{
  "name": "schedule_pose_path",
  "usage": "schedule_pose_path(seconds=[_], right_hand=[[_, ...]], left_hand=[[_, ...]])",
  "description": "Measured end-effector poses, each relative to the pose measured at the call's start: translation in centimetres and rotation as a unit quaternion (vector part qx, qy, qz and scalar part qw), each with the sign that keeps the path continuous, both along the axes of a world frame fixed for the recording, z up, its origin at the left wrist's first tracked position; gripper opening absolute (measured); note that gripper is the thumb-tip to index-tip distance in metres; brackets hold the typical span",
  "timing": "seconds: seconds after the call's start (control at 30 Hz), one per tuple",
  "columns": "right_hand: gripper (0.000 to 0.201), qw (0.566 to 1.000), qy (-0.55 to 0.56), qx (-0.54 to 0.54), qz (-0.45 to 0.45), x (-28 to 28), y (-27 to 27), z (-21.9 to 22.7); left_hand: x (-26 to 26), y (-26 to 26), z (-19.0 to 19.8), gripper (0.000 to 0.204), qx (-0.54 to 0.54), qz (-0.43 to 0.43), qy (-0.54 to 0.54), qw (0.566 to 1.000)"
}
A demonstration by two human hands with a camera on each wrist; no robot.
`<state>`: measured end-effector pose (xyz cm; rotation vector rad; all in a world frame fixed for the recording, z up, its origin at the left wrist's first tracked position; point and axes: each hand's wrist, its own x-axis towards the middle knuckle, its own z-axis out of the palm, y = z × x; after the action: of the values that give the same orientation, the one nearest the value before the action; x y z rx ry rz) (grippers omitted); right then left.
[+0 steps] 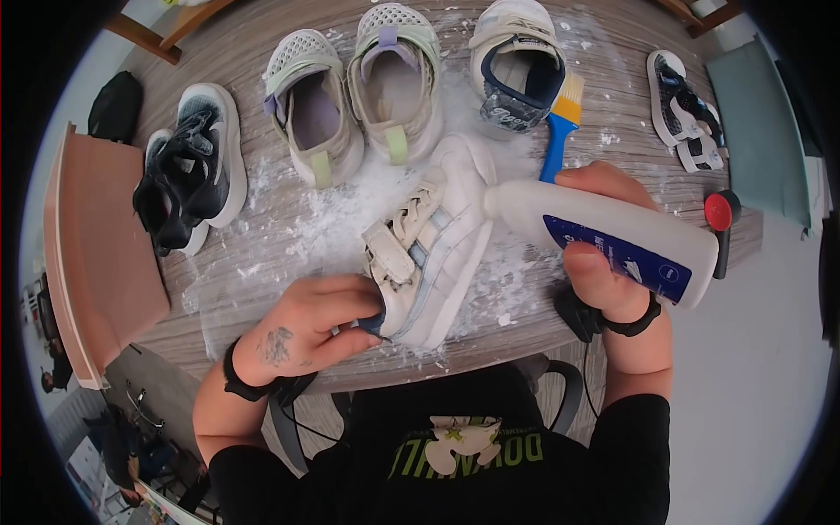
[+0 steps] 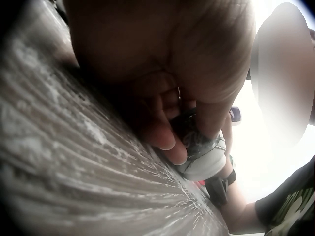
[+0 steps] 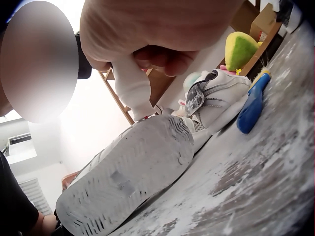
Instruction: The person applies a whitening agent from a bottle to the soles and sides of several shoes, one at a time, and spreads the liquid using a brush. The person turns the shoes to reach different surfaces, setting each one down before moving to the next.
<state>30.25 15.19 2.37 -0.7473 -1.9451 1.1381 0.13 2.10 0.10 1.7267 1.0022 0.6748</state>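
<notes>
A white shoe [image 1: 446, 254] lies tilted on the powder-covered table, its sole [image 3: 128, 172] facing the right wrist camera. The left hand [image 1: 306, 324] grips its heel collar, with thumb and fingers at the dark heel [image 2: 199, 142] in the left wrist view. In the right hand [image 1: 612, 245] is a white bottle [image 1: 604, 232] with a blue label, held almost level and pointing left. The bottle's narrow tip meets or nearly meets the shoe near the toe; contact is unclear. In the right wrist view the bottle's neck [image 3: 133, 91] is just above the shoe.
Two mesh shoes [image 1: 394, 87] and another white shoe [image 1: 516, 66] stand behind. A blue-handled brush [image 1: 560, 140] lies at right, near a red-and-black object [image 1: 722, 212]. Black shoes [image 1: 197, 166] and a pink bin [image 1: 109, 254] are at left; sandals [image 1: 687, 114] and a green bin [image 1: 761, 131] at right.
</notes>
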Motion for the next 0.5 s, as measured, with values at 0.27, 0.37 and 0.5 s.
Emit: schedule_pose_path(seconds=[0.27,0.37,0.5], right_hand=[[0.044,0.998,0.025,0.049,0.012,0.46,0.40,-0.68],[0.044,0.999,0.024,0.044,0.007,0.51,0.40,-0.67],[0.042,0.998,-0.007,0.058,-0.008,-0.13,0.19,0.00]], left_hand=[[-0.05,-0.14,-0.43,0.024,0.011,0.002,-0.006,1.000],[-0.02,-0.16,-0.50,0.024,0.012,0.003,-0.008,1.000],[0.03,-0.14,-0.23,0.024,0.006,0.005,-0.006,1.000]])
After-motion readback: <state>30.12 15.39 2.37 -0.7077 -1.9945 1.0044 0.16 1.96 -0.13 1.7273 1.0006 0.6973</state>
